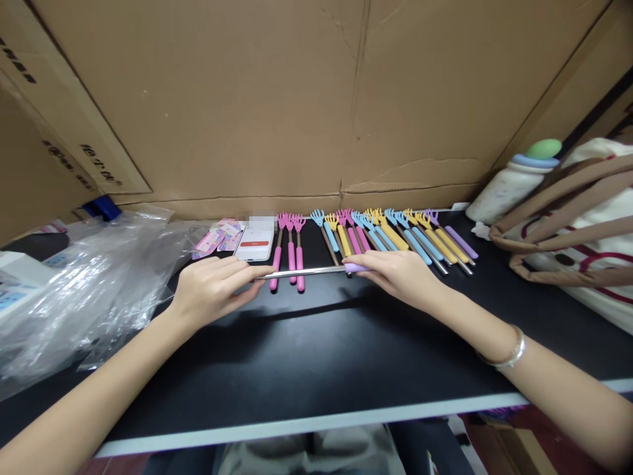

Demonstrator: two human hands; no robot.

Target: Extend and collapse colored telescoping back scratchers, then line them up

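A back scratcher (309, 271) with a bare metal rod and a purple grip is held level above the black table (301, 369). My left hand (217, 284) is closed in a pinch at the rod's left end; that tip is hidden by the fingers. The fingers of my right hand (400, 274) close around the purple grip, whose far end they cover. Just behind the rod lie three pink back scratchers (291, 254), claws pointing away. Farther right, a row of blue, yellow, pink and purple back scratchers (390, 234) lies side by side.
Crumpled clear plastic bags (113, 284) cover the table's left side. A phone (255, 241) and colourful cards (217, 236) lie at the back, before a cardboard wall (247, 99). To the right are a white bottle (509, 185) and a bag with brown handles (583, 227).
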